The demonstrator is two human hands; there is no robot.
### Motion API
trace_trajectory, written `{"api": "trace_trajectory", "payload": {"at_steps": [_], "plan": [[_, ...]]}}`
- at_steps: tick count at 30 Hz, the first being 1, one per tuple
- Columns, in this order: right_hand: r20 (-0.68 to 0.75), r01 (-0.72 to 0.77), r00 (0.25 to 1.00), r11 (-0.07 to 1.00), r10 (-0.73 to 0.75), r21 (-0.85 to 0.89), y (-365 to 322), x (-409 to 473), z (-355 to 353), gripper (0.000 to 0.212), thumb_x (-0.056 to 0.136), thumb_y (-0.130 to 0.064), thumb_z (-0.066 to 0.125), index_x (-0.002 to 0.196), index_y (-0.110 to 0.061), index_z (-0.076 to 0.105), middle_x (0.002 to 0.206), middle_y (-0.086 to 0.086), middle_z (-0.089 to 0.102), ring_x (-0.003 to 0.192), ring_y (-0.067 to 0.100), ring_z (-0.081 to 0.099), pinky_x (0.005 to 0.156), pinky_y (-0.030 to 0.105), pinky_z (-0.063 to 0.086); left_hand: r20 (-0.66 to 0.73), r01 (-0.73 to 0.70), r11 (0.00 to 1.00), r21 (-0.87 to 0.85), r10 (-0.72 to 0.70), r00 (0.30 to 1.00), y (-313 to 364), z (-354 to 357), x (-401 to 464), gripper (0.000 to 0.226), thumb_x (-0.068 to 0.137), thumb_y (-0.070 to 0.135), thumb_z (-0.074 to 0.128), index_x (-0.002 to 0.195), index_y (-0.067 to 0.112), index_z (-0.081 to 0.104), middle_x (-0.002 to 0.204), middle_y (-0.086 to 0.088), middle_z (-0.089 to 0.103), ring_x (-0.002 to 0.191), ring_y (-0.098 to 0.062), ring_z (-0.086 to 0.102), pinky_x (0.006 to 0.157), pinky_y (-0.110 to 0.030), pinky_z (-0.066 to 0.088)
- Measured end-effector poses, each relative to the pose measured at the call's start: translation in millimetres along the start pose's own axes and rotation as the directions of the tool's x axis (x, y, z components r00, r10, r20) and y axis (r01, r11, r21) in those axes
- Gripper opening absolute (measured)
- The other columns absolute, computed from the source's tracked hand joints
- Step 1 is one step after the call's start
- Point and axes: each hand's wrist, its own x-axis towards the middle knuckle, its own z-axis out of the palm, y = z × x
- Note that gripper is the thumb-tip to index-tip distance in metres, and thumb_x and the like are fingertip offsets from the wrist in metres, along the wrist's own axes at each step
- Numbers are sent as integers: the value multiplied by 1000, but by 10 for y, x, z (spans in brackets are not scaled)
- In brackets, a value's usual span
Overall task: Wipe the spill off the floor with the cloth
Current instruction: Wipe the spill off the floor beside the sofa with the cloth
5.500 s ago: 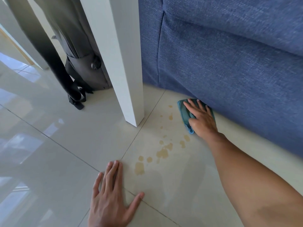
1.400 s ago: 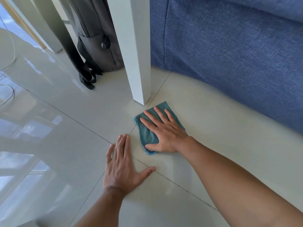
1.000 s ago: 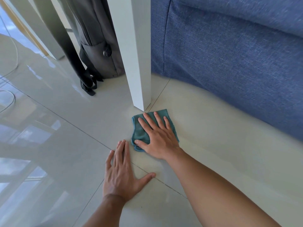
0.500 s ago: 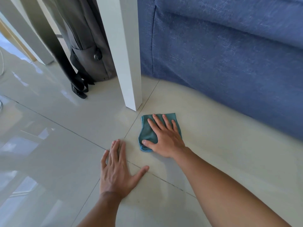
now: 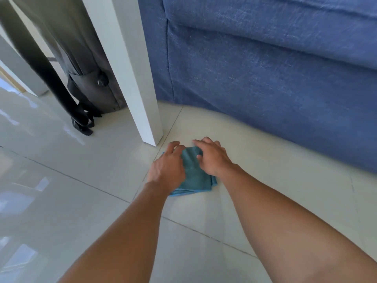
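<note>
A folded teal cloth (image 5: 193, 176) lies flat on the pale floor tiles (image 5: 265, 180), just in front of the white table leg. My left hand (image 5: 168, 166) rests on the cloth's left part with fingers curled over its far edge. On the cloth's right part lies my right hand (image 5: 212, 156), its fingers bent at the far edge. Both hands hide much of the cloth. No brown spill shows on the tiles around the cloth.
A white table leg (image 5: 130, 74) stands just left of and behind the cloth. A blue sofa (image 5: 265, 78) runs along the back and right. A grey backpack (image 5: 89, 78) with black straps leans behind the leg. Glossy tiles stretch to the left.
My left hand has left the floor and come onto the cloth beside my right hand. The brown drops seen at first are gone from the tiles.
</note>
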Motion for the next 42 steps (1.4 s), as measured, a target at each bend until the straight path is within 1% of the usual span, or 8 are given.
{"api": "trace_trajectory", "payload": {"at_steps": [3, 8, 16, 21, 27, 30, 34, 42], "plan": [[-43, -20, 999, 1000, 20, 19, -12, -16, 26, 36, 99, -14, 53, 132, -23, 59, 129, 4, 50, 120, 29, 42, 102, 39, 40, 107, 95, 989, 109, -107, 989, -64, 13, 146, 66, 93, 14, 50, 154, 20, 25, 159, 4, 28, 125, -29, 54, 92, -44, 48], [-137, -71, 986, 984, 94, 163, 34, -116, -24, 21, 96, -15, 57, 102, -25, 74, 111, -2, 60, 109, 22, 51, 93, 38, 47, 84, 144, 976, 162, -159, 984, -124, -46, 223, 33, 97, 23, 51, 128, 23, 60, 127, -3, 51, 102, -30, 62, 86, -39, 49], [-537, 194, 842, 900, 52, 391, 32, -369, -381, 19, 74, -8, 52, 74, -21, 65, 80, -9, 63, 76, 18, 60, 67, 32, 49, -159, -144, 984, -104, 126, 979, 20, -510, 202, 14, 94, 26, 58, 103, 28, 69, 103, 12, 60, 89, -15, 56, 79, -34, 48], [-290, 150, 954, 962, -81, 226, 114, -710, -207, 12, 71, -15, 47, 60, -16, 52, 58, -2, 52, 60, 25, 50, 55, 35, 44, -13, -216, 976, -5, 216, 976, -173, -403, -262, 17, 86, 31, 65, 102, 36, 69, 100, 21, 61, 80, -10, 59, 70, -24, 45], [-165, 150, 976, 988, -140, 46, -32, -686, 65, 32, 96, -38, 53, 120, -21, 66, 124, -7, 59, 118, 16, 50, 103, 35, 42, -74, -31, 995, 96, 38, 997, -586, -102, -778, 59, 80, 50, 49, 133, 24, 56, 137, 8, 48, 119, -20, 55, 97, -35, 42], [39, 148, 989, 983, -144, -113, -142, -552, 274, 71, 99, -57, 43, 158, -21, 29, 168, -1, 18, 155, 23, 11, 126, 42, 11, 7, 53, 992, 115, -54, 999, -811, 32, -996, 119, 67, 90, 51, 156, 18, 19, 162, 1, 16, 151, -20, 14, 118, -40, 19], [-38, 139, 989, 980, -146, -145, -292, -579, 612, 83, 99, -61, 38, 163, -26, -3, 171, -6, -15, 156, 27, -17, 126, 48, -9, -42, 37, 991, 132, -32, 999, -962, 211, -1228, 141, 56, 100, 48, 158, 9, 15, 166, -6, 14, 154, -19, 8, 121, -33, 7], [-375, -109, 913, 982, 159, 151, -130, -678, 839, 72, 96, -42, 59, 154, -8, 36, 164, 11, 33, 154, 28, 24, 125, 40, 26, -75, 39, 982, 187, -25, 997, -973, 232, -1246, 134, 60, 100, 44, 156, 9, 24, 162, -4, 25, 153, -17, 16, 122, -37, 10]]}}
